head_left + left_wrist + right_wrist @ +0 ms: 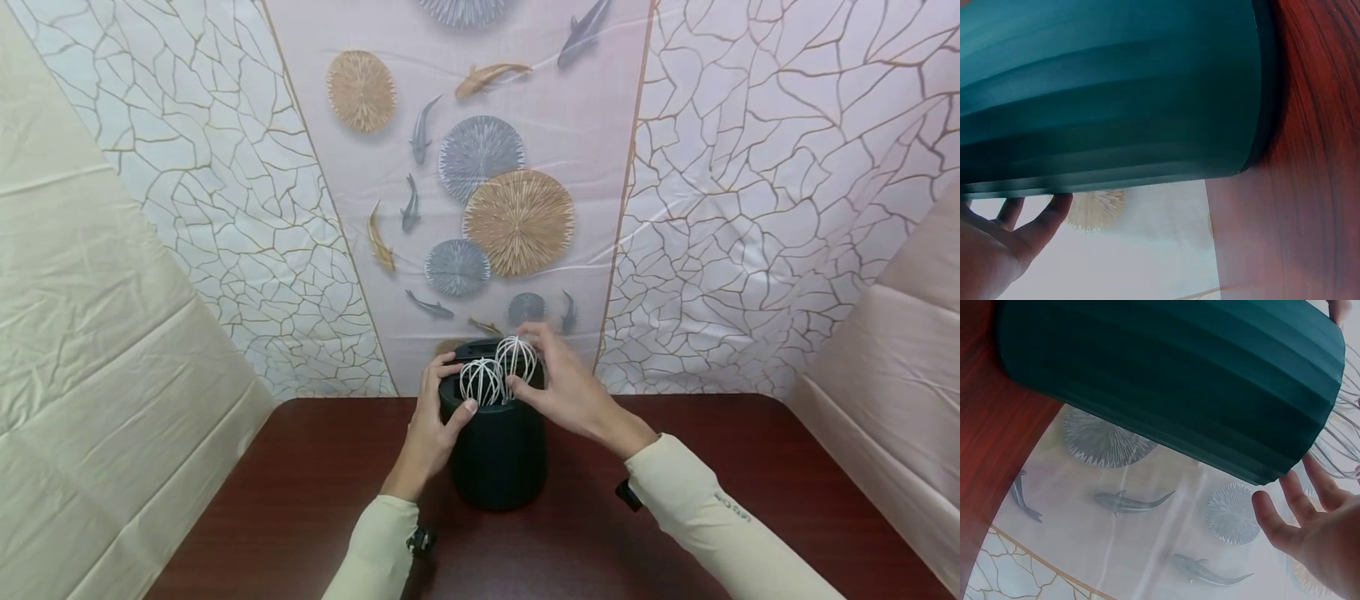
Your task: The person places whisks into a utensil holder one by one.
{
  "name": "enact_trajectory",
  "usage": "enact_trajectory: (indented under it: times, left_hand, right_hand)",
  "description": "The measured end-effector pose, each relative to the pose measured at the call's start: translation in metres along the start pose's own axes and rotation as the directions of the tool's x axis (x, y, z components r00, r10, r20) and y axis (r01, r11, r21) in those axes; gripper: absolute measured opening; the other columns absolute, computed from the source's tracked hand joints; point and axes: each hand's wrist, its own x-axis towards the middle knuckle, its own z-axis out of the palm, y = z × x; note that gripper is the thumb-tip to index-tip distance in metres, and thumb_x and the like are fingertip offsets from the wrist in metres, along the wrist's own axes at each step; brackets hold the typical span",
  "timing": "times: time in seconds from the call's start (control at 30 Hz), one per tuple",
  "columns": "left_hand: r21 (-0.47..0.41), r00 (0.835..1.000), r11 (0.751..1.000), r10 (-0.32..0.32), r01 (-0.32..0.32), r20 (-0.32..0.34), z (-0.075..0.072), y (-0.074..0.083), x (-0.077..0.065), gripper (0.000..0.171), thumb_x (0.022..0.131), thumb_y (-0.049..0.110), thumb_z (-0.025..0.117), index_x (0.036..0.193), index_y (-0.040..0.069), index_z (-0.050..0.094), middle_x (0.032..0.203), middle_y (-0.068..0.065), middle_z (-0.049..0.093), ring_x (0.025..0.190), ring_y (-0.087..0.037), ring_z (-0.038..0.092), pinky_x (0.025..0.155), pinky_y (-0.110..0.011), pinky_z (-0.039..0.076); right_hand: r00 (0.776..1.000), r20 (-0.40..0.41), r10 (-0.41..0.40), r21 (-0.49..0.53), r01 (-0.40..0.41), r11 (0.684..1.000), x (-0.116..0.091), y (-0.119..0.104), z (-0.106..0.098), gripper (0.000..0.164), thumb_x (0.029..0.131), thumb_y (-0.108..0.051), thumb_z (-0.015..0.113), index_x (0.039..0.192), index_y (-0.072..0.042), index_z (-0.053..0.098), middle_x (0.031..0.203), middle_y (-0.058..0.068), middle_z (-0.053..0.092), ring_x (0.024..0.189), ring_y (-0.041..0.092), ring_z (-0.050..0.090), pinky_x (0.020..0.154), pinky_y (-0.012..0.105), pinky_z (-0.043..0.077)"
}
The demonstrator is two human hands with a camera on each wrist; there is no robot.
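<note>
A dark green ribbed utensil holder (498, 467) stands upright, with two pale wire whisk heads showing at its mouth. My left hand (435, 425) grips the holder's rim on the left, its thumb on the near side beside the left whisk (480, 383). The right whisk (516, 358) sits a little higher, and my right hand (566, 387) holds its wires between thumb and fingers. In the right wrist view, that hand (1329, 534) is beside the holder's mouth, with the whisk wires (1341, 447) partly cut off. The whisk handles are hidden inside the holder.
A dark red-brown wooden table (300, 492) lies under the holder. Behind it hangs a cloth (412, 333) printed with fish and round leaves. Beige fabric (97, 400) lines the left side, and more fabric (885, 375) the right.
</note>
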Motion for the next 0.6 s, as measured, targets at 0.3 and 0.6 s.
enact_trajectory:
  times: [0.3, 0.6]
  left_hand:
    - [0.004, 0.999, 1.000, -0.031, 0.030, 0.021, -0.0020, -0.0027, -0.0006, 0.057, 0.099, 0.042, 0.062, 0.150, 0.021, 0.045, 0.168, 0.005, 0.030, 0.152, -0.028, 0.034, 0.118, -0.068, 0.029]
    - [0.007, 1.000, 1.000, -0.026, 0.026, 0.017, -0.0022, -0.0001, -0.0002, 0.061, 0.099, 0.048, 0.061, 0.151, 0.020, 0.045, 0.168, 0.004, 0.030, 0.152, -0.029, 0.034, 0.118, -0.068, 0.029]
  right_hand:
    - [1.000, 0.024, 0.008, -0.050, -0.007, 0.999, -0.0009, -0.0060, 0.0053, 0.062, 0.090, -0.024, 0.082, 0.141, -0.011, 0.048, 0.140, 0.014, 0.060, 0.131, 0.032, 0.058, 0.112, 0.056, 0.045]
    - [0.999, 0.014, 0.053, -0.092, -0.051, 0.994, -0.0022, -0.0087, 0.0072, 0.057, 0.091, -0.028, 0.083, 0.134, -0.008, 0.051, 0.138, 0.015, 0.062, 0.130, 0.033, 0.060, 0.110, 0.056, 0.047]
